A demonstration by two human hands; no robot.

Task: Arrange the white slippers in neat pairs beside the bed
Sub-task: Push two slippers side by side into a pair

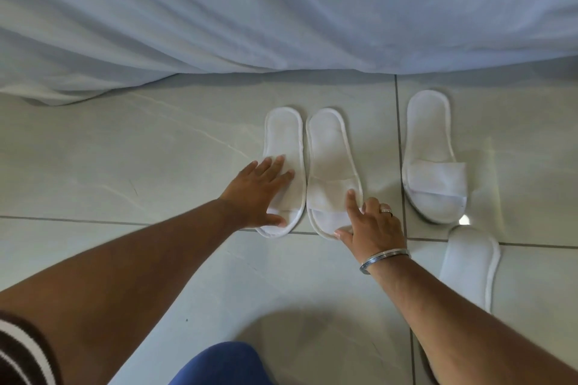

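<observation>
Two white slippers lie side by side on the tiled floor, heels toward the bed. My left hand (261, 192) rests flat, fingers spread, on the strap of the left slipper (284, 137). My right hand (372, 225) touches the toe end of the second slipper (328, 147) with forefinger and thumb. A third slipper (433, 162) lies alone to the right, past the tile joint. A fourth slipper (469, 262) lies nearer me at the right, partly hidden by my right forearm.
The white bed sheet (281, 9) hangs to the floor across the top of the view. Pale floor tiles (140, 166) with dark joints stretch to the left. My blue-clad knee (225, 366) shows at the bottom.
</observation>
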